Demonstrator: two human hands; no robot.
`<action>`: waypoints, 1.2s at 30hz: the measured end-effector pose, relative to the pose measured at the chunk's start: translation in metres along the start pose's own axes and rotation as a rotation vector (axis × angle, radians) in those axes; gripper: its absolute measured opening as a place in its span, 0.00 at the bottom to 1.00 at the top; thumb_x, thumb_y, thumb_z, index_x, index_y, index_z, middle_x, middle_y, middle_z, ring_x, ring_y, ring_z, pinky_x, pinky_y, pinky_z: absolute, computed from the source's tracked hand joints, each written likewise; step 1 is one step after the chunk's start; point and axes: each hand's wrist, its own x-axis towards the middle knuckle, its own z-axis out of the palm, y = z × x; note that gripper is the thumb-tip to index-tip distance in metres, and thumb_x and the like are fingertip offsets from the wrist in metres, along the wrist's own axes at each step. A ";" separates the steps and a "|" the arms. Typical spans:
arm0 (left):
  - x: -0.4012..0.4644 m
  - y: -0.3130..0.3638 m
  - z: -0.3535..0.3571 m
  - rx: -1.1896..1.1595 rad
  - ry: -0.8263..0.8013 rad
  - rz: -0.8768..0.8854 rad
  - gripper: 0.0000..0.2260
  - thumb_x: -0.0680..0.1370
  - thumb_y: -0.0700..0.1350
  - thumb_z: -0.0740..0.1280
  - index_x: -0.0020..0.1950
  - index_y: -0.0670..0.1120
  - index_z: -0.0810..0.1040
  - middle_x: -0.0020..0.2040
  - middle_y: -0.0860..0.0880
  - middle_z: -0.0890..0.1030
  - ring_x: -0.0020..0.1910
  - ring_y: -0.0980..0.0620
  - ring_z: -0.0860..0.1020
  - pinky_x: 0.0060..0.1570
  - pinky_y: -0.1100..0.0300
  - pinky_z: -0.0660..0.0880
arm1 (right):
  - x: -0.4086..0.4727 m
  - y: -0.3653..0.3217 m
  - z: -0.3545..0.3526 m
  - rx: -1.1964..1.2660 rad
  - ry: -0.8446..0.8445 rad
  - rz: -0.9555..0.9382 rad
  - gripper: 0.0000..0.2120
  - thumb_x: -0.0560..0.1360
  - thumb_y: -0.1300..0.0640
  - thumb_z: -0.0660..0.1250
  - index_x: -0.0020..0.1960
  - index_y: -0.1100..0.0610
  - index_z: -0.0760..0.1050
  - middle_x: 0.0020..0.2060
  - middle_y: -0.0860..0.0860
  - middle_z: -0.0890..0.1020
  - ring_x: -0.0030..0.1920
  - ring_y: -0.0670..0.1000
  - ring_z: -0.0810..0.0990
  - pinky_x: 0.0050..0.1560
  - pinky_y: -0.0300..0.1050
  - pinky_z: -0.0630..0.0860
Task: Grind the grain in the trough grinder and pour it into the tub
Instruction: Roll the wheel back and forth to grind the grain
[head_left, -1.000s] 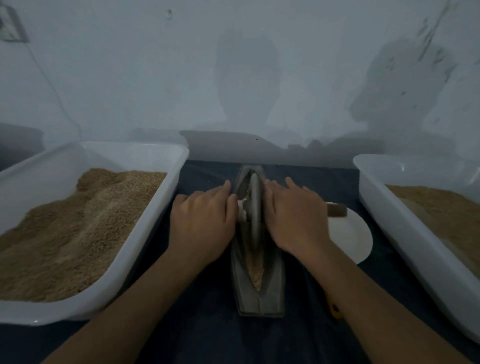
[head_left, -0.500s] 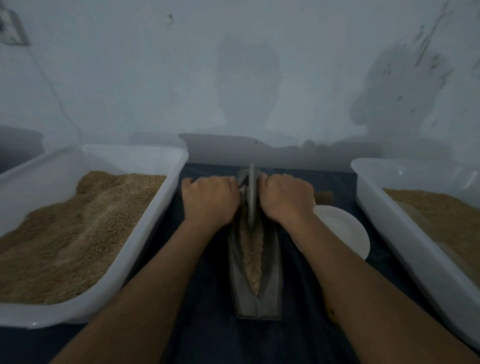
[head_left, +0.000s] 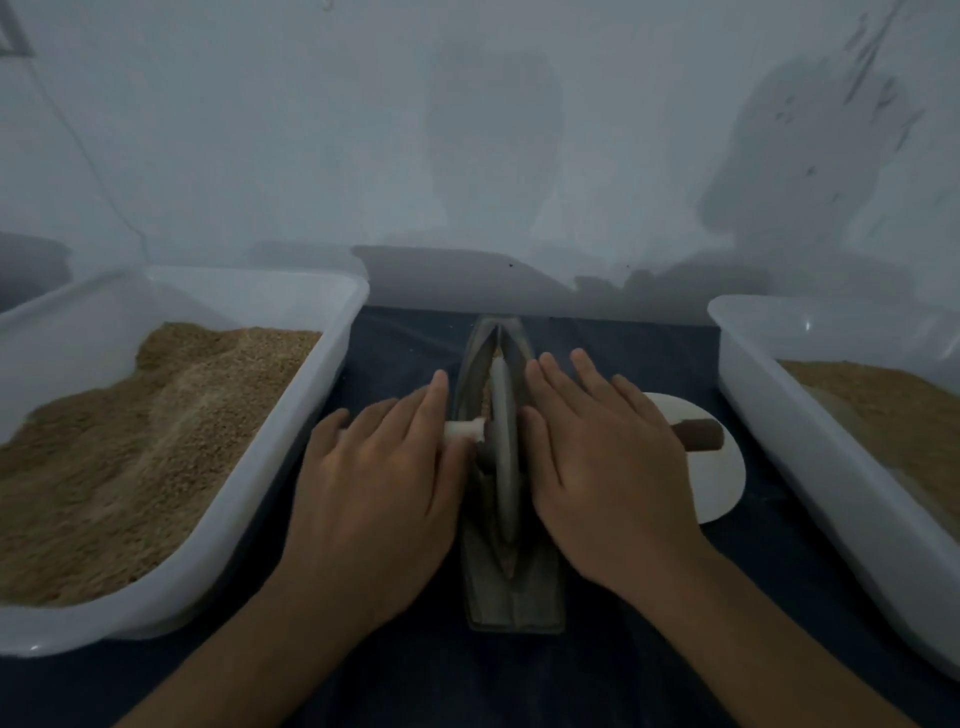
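A grey boat-shaped trough grinder (head_left: 514, 597) lies lengthwise on the dark cloth between two tubs. Its grey disc wheel (head_left: 503, 441) stands upright in the groove, on an axle with a pale handle (head_left: 464, 429) to the left and a brown handle (head_left: 698, 434) to the right. My left hand (head_left: 374, 493) lies flat with straight fingers on the left handle. My right hand (head_left: 608, 467) lies flat on the right handle. A little grain (head_left: 487, 395) shows in the groove beyond the wheel. The left white tub (head_left: 291, 467) holds a heap of grain. The right white tub (head_left: 779, 431) holds finer brown meal.
A small white plate (head_left: 719, 483) sits on the cloth right of the grinder, partly under my right hand and the brown handle. A pale wall rises close behind the table. Dark cloth (head_left: 519, 680) covers the table in front of the grinder.
Both hands have gone from curled at the trough's far end to flat with straight fingers. The wheel has rolled back toward me to the trough's middle.
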 end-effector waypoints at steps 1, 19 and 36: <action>0.007 0.001 0.001 0.008 -0.021 -0.016 0.28 0.85 0.60 0.46 0.79 0.50 0.67 0.71 0.54 0.77 0.68 0.52 0.76 0.67 0.42 0.71 | 0.006 0.000 0.002 0.001 -0.023 0.016 0.32 0.84 0.41 0.37 0.79 0.51 0.66 0.77 0.47 0.69 0.80 0.50 0.60 0.78 0.56 0.59; 0.019 -0.003 0.007 -0.025 0.032 0.028 0.23 0.85 0.56 0.51 0.74 0.50 0.75 0.55 0.54 0.85 0.51 0.52 0.83 0.57 0.48 0.76 | 0.011 0.007 0.002 0.019 -0.080 -0.008 0.32 0.85 0.40 0.37 0.79 0.50 0.66 0.76 0.46 0.71 0.79 0.50 0.62 0.76 0.54 0.64; 0.096 0.001 0.037 0.272 -0.021 -0.004 0.15 0.84 0.48 0.48 0.42 0.51 0.68 0.38 0.53 0.70 0.35 0.47 0.71 0.41 0.54 0.63 | 0.088 0.013 0.031 -0.135 -0.167 0.144 0.26 0.86 0.47 0.43 0.61 0.54 0.79 0.60 0.53 0.83 0.68 0.59 0.76 0.57 0.54 0.72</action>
